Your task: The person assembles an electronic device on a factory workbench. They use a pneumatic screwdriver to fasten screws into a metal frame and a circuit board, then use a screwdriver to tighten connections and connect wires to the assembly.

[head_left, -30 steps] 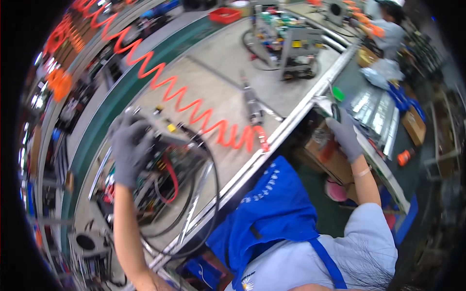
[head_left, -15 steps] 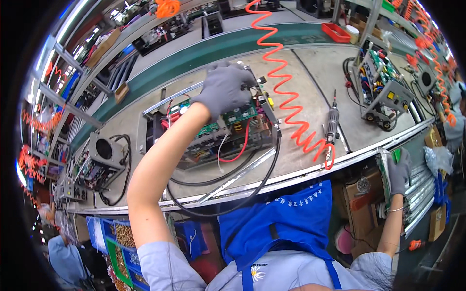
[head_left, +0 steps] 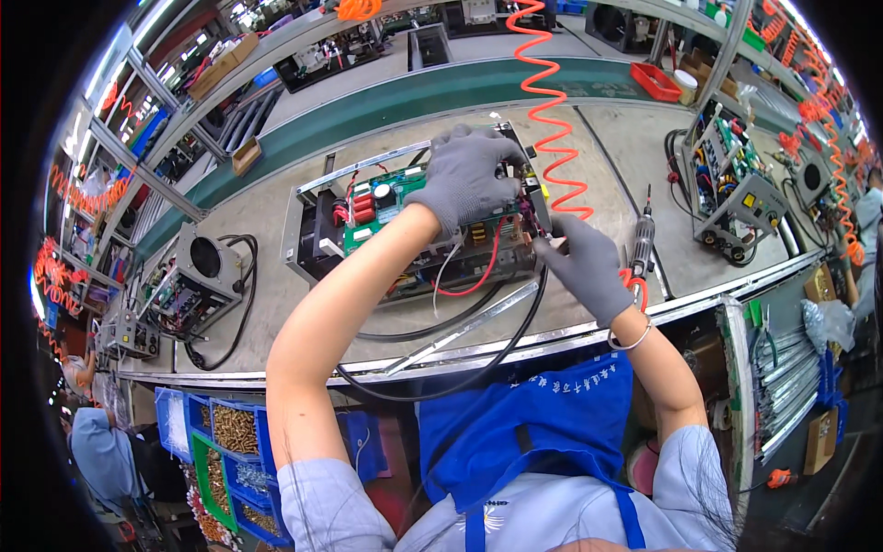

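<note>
An open metal-framed electronic unit [head_left: 414, 262] with a green circuit board [head_left: 363, 216] lies in front of me on the bench. My left hand [head_left: 469, 175], in a grey glove, reaches over it with fingers curled on the upper part of its right end panel [head_left: 533, 198]. My right hand [head_left: 589, 271], also gloved, is at the panel's lower front corner. Its thumb and forefinger are apart, close to where a black cable [head_left: 532, 327] meets the unit. A red wire [head_left: 487, 276] and a white cable tie [head_left: 440, 276] hang at the unit's front.
An electric screwdriver [head_left: 644, 241] lies right of my hand, below a coiled orange hose [head_left: 552, 120]. Similar units stand left [head_left: 198, 276] and right [head_left: 736, 184]. Green-handled pliers [head_left: 759, 317] rest on the side rack. Blue bins [head_left: 262, 432] hold brass parts. A green conveyor [head_left: 368, 110] runs behind.
My right hand has left the green-handled pliers at the side rack and come left to the unit's end panel. My left hand stays on the panel; the whole view has shifted slightly.
</note>
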Tool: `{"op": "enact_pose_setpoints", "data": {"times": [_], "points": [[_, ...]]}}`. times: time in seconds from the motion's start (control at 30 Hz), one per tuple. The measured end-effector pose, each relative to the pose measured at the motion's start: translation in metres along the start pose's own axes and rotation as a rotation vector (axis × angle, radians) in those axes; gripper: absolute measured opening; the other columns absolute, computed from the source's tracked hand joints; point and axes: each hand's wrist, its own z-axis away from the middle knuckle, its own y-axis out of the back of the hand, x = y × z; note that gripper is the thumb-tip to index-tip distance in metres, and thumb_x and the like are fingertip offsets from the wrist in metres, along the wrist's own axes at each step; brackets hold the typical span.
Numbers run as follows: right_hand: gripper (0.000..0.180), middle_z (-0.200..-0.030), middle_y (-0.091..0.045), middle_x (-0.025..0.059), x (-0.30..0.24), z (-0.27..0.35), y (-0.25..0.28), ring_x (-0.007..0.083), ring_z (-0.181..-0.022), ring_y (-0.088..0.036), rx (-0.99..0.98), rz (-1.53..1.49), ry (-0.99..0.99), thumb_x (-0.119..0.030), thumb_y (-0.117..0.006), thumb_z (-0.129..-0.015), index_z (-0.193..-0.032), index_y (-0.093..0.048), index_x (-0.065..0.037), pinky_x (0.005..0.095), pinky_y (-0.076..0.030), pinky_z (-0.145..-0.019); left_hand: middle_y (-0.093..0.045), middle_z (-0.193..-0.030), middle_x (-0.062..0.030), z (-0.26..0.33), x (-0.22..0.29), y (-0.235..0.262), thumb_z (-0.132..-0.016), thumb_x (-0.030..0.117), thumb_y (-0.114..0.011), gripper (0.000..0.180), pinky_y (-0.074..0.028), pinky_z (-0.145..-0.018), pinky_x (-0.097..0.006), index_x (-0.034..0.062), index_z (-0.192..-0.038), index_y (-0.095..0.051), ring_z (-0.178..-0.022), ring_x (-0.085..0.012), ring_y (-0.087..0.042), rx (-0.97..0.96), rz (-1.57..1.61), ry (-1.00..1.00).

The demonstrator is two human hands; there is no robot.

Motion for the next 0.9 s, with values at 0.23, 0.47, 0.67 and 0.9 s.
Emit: {"op": "enact_pose_setpoints", "data": {"times": [0.23, 0.47, 0.67, 0.9], "points": [[0.018, -0.067, -0.064, 0.0026, -0.032, -0.008, 0.042, 0.0049, -0.058, -0.052, -0.047, -0.382, -0.064, -0.016, -0.068, -0.09, -0.094, -0.07, 0.001, 0.0239, -0.044, -0.056, -0.07, -0.103, -0.0056, 0.009, -0.015, -0.01, -0.077, 0.036, -0.069, 0.021, -0.045, -0.095, -0.043, 0.0209, -0.091, -0.076, -0.105, -0.0292, -0.06, 0.158, 0.213, -0.021], [0.021, -0.072, -0.068, 0.0076, -0.065, -0.09, 0.062, 0.0129, -0.063, -0.063, 0.134, -0.228, 0.081, -0.019, -0.067, -0.089, -0.092, -0.07, 0.001, 0.0293, -0.05, -0.06, -0.072, -0.1, -0.0055, 0.018, -0.032, -0.008, -0.075, 0.029, -0.073, 0.018, -0.047, -0.092, -0.04, 0.0148, -0.085, -0.076, -0.097, -0.0278, -0.064, 0.21, 0.248, -0.052], [0.026, -0.079, -0.071, 0.0119, -0.087, -0.159, 0.035, 0.0179, -0.071, -0.067, -0.079, -0.228, 0.231, -0.024, -0.066, -0.086, -0.098, -0.071, -0.001, 0.0315, -0.053, -0.07, -0.071, -0.098, -0.0115, 0.017, -0.041, -0.013, -0.077, 0.03, -0.076, 0.031, -0.05, -0.086, -0.039, 0.0094, -0.1, -0.072, -0.095, -0.0292, -0.066, 0.341, 0.527, 0.112], [0.03, -0.094, -0.073, 0.0131, -0.086, -0.172, 0.025, 0.0181, -0.082, -0.07, -0.498, -0.386, 0.371, -0.028, -0.067, -0.089, -0.106, -0.072, -0.003, 0.0313, -0.054, -0.079, -0.07, -0.094, -0.0181, -0.004, -0.052, 0.003, -0.082, 0.042, -0.071, 0.043, -0.05, -0.075, -0.04, 0.0048, -0.103, -0.066, -0.087, -0.0343, -0.068, 0.282, 0.38, 0.295]]}}
